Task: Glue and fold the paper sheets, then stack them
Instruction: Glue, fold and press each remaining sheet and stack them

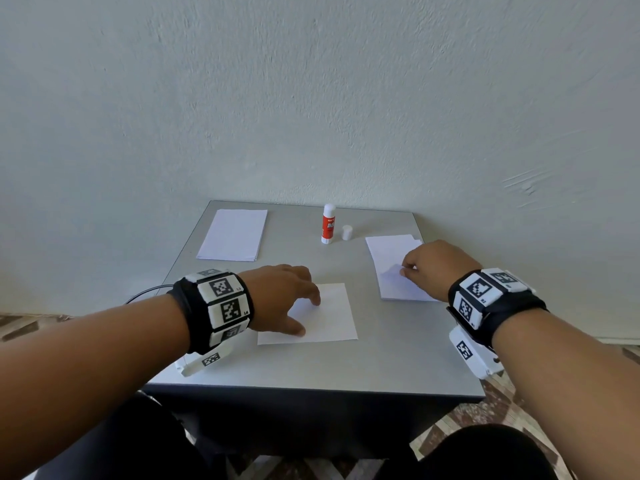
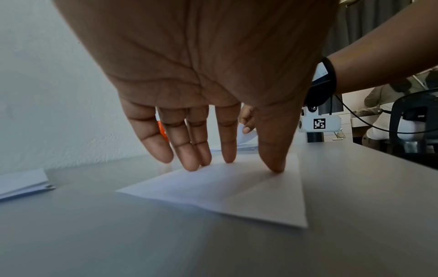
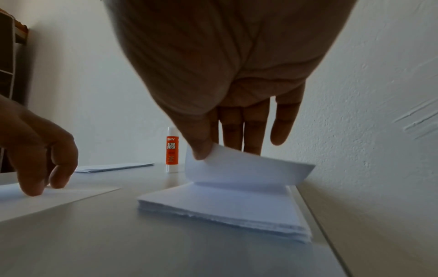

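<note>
A single white sheet (image 1: 332, 317) lies on the grey table (image 1: 311, 368) in front of me. My left hand (image 1: 306, 317) presses on its left part with straight, spread fingers (image 2: 192, 161). To the right lies a stack of loose sheets (image 1: 389, 249). My right hand (image 1: 407, 270) pinches the near corner of the top sheet (image 3: 249, 168) between thumb and fingers and curls it up off the stack (image 3: 225, 208). An uncapped red and white glue stick (image 1: 328, 224) stands at the back centre, with its white cap (image 1: 347, 233) beside it.
A pile of folded sheets (image 1: 233, 234) lies at the table's back left. A pale wall (image 1: 311, 98) rises right behind the table. A black cable (image 1: 145, 292) hangs off the left edge. In the left wrist view a chair (image 2: 412, 120) stands beyond the table's right side.
</note>
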